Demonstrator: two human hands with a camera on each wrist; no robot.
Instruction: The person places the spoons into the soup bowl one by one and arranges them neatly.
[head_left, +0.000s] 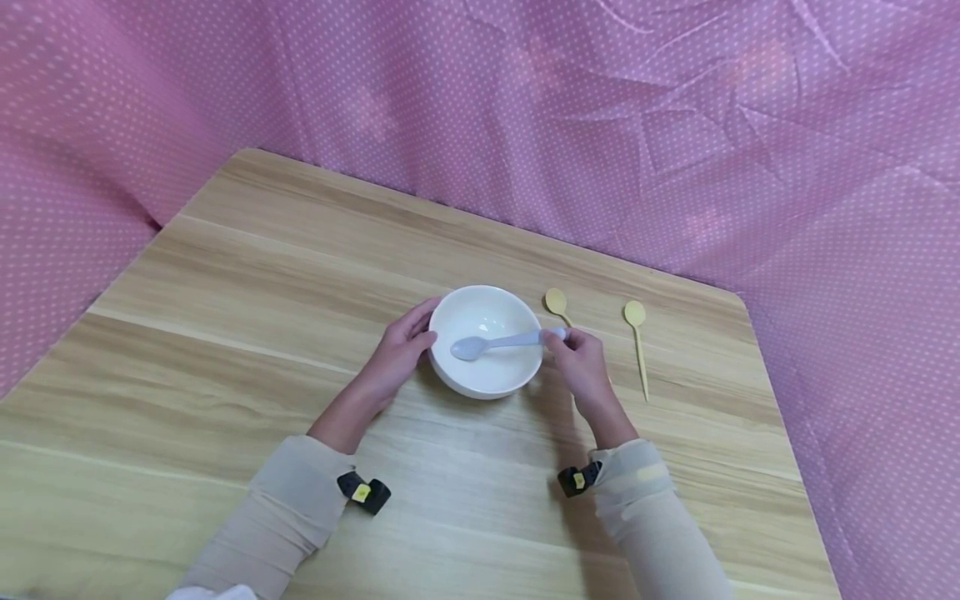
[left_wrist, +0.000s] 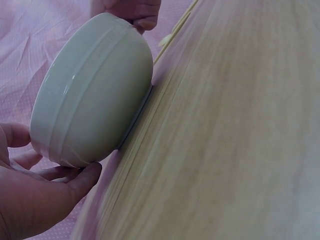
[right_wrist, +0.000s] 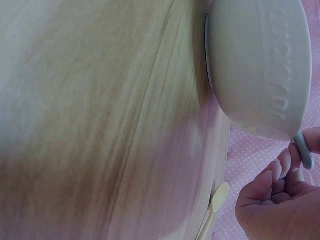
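A white bowl [head_left: 483, 393] stands upright on the wooden table. My left hand [head_left: 392, 357] holds it at the left side, thumb near the rim; in the left wrist view the fingers [left_wrist: 85, 181] bend along its lower wall. A pale blue spoon [head_left: 513, 340] lies slanting across the bowl, its head inside and its handle passing over the right rim. Thumb and fingers of my right hand [head_left: 587, 367] pinch that handle near its end. Raised lettering shows on the bowl's outer wall in the right wrist view, where the handle tip [right_wrist: 303, 150] sticks out between the fingers.
A yellow spoon [head_left: 556, 301] lies just right of the bowl, partly hidden by my right hand. Another yellow spoon [head_left: 635, 314] is farther right. The wooden tabletop [head_left: 247, 333] stretches left and forward to a pink dotted cloth [head_left: 480, 108] hanging behind.
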